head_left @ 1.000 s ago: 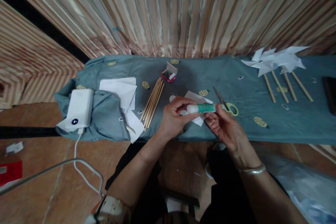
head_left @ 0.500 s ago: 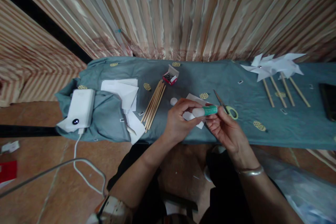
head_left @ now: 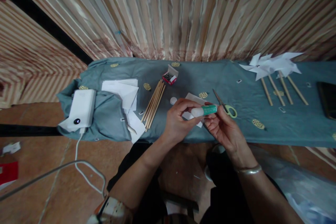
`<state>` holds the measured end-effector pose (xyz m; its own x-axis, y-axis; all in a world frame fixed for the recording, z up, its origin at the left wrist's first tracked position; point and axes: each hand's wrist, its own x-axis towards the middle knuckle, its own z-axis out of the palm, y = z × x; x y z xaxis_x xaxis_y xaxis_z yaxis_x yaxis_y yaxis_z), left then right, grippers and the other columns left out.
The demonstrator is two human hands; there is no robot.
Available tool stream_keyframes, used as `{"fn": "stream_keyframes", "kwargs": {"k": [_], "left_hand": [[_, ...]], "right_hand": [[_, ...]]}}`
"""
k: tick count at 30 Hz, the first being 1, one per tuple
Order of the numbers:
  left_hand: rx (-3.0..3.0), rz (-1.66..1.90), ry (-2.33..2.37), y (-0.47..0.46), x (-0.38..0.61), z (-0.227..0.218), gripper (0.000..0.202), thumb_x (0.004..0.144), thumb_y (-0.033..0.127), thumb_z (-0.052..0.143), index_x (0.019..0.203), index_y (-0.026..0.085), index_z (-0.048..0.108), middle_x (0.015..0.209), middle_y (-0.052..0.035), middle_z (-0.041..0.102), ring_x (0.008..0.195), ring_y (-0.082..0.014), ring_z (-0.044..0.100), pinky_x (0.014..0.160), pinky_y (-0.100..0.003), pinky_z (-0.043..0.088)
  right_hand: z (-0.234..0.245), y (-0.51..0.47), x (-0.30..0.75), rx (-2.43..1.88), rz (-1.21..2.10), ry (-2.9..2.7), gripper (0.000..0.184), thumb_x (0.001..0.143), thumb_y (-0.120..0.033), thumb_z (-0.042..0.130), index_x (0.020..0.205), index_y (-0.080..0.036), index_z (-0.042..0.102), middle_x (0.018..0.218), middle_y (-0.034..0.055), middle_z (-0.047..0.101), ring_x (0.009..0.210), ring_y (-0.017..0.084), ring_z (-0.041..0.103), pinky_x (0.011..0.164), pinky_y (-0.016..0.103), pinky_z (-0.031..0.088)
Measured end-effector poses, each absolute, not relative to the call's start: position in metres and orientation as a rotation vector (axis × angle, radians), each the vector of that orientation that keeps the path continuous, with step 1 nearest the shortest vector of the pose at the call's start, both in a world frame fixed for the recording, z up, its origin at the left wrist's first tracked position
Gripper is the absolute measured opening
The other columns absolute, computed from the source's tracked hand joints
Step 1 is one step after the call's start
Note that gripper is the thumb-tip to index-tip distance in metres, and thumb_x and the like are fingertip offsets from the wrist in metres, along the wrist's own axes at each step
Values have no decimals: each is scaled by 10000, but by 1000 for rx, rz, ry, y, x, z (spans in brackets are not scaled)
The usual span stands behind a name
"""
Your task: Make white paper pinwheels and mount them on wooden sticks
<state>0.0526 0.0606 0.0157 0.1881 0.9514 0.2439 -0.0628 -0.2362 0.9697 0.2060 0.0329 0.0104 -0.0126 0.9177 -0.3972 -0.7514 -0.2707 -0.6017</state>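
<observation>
A glue stick (head_left: 206,110) with a green body and a white end lies sideways between both hands, just above the table's front edge. My left hand (head_left: 178,120) pinches its white end. The fingers of my right hand (head_left: 223,129) are closed on its green body. Under the hands lies a small white paper piece (head_left: 193,98) on the blue-grey cloth (head_left: 189,77). A small white cap (head_left: 173,100) rests on the cloth just left of my left hand. Green-handled scissors (head_left: 225,106) lie right beside my right hand.
A bundle of wooden sticks (head_left: 153,103) and folded white paper (head_left: 123,92) lie to the left. A small open box (head_left: 170,75) sits further back. A white power bank (head_left: 81,108) with a cable rests at the left end. Several white paper pinwheels (head_left: 273,66) on sticks lie at the right.
The glue stick is pushed further into my left hand, so less of its white end shows. The view has shifted slightly. Both hands stay in the same place.
</observation>
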Motion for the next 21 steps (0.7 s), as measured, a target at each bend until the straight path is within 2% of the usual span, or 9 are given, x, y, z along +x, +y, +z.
{"fn": "stream_keyframes", "kwargs": {"k": [7,10,15,17,20,21], "left_hand": [[1515,1249,923,55,46,25,181,708,252,766,851,192,673,867,-21,620,795,-139,570,733,-269,482],[1526,1259,915,52,46,26,190,708,264,774,852,192,673,875,-23,623,806,-139,574,738,-268,481],[1500,1255,930,48,52,20,205,726,282,765,880,192,664,912,-32,634,846,-146,593,776,-281,492],[1487,1240,937,48,54,16,293,729,294,765,979,194,648,958,-40,639,875,-154,604,800,-294,498],[1529,1201,957,50,53,7,517,735,288,757,1203,208,552,1093,-67,630,977,-184,606,837,-325,506],[1581,1169,976,51,52,4,535,751,284,741,1237,211,530,1144,-81,619,1020,-197,598,860,-343,504]], "right_hand": [[9,29,209,-928,1597,-340,303,702,-380,806,896,-165,715,731,-6,728,634,66,662,628,116,551],[10,25,206,-900,1620,-321,328,697,-397,805,906,-162,713,713,-14,722,620,61,658,618,114,552],[9,20,193,-775,1679,-229,244,657,-274,838,854,-223,701,764,-57,727,614,48,649,617,119,561],[9,21,193,-780,1674,-215,230,638,-246,848,807,-229,692,751,-65,723,605,49,646,612,126,561],[12,28,204,-879,1583,-294,206,664,-308,840,755,-215,680,671,-57,696,597,56,642,596,132,551],[12,30,210,-938,1524,-344,214,666,-322,839,749,-207,679,658,-49,690,596,58,639,583,130,541]]}}
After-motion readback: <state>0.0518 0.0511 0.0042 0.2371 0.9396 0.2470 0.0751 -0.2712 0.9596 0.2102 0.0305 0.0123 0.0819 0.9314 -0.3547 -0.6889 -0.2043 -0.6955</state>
